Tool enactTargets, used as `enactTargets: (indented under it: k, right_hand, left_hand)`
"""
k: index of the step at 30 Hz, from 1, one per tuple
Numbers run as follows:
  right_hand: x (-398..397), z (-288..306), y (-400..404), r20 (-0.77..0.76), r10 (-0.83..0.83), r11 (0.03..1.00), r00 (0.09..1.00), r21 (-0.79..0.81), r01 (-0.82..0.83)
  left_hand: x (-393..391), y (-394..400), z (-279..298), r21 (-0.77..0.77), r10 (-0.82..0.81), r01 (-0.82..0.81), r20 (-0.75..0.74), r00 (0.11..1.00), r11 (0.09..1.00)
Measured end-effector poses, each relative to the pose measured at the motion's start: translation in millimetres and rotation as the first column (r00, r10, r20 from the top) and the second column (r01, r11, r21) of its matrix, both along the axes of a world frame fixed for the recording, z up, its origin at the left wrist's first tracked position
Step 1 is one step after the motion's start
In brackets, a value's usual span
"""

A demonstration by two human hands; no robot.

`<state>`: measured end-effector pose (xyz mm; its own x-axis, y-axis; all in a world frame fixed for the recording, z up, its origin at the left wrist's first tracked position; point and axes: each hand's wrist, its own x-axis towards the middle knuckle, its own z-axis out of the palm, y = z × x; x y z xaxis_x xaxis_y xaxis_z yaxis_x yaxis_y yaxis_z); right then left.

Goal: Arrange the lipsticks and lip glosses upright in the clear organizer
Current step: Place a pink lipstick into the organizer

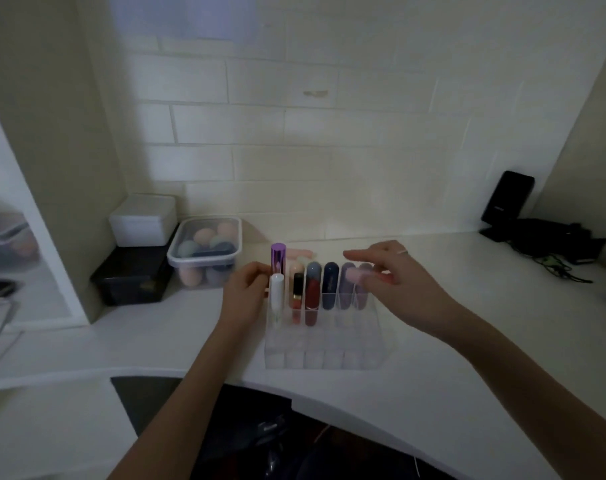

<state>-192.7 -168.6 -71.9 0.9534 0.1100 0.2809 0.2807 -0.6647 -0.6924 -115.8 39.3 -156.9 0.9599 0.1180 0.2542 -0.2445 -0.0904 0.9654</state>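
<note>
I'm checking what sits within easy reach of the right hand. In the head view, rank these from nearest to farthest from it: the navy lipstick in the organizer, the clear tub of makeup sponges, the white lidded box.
From the right hand:
1. Navy lipstick, upright in the organizer's back row, just left of the hand.
2. Clear tub of makeup sponges, farther left, by the wall.
3. White lidded box, in the far left corner, atop a black box.

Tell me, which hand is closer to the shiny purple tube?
Left. The left hand sits right beside the purple tube, fingertips nearly touching it. The right hand hovers farther right, over the organizer's other end.

The tall metallic purple tube [278, 259], short white tube [277, 291], dark red gloss tube [312, 299] and navy capsule tube [328, 285] stand out against the white countertop [467, 306].
</note>
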Motion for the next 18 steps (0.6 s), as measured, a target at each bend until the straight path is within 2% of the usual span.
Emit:
enactTargets:
  k: [3, 9, 13, 18]
  right_hand:
    - [-8.2, -1.3, 11.7, -0.019, 0.063, 0.997, 0.998, -0.036, -0.063]
    - [-7.2, -0.9, 18.3, 0.14, 0.039, 0.999, 0.989, 0.013, -0.041]
    - [0.1, -7.2, 23.8, 0.271, 0.065, 0.991, 0.96, -0.133, -0.03]
    - [1.7, -4.5, 26.0, 0.243, 0.102, 0.987, 0.965, -0.144, -0.068]
  left_hand:
    - [-8.9, -1.4, 2.5, -0.076, -0.043, 0.041, -0.025, 0.999, 0.996]
    - [-9.8, -0.9, 1.4, -0.126, -0.138, 0.129, -0.059, 0.989, 0.984]
    - [-7.1, -0.1, -0.2, -0.13, -0.14, 0.131, -0.06, 0.988, 0.983]
    - [-3.9, -0.2, -1.6, -0.149, -0.155, 0.143, -0.073, 0.985, 0.979]
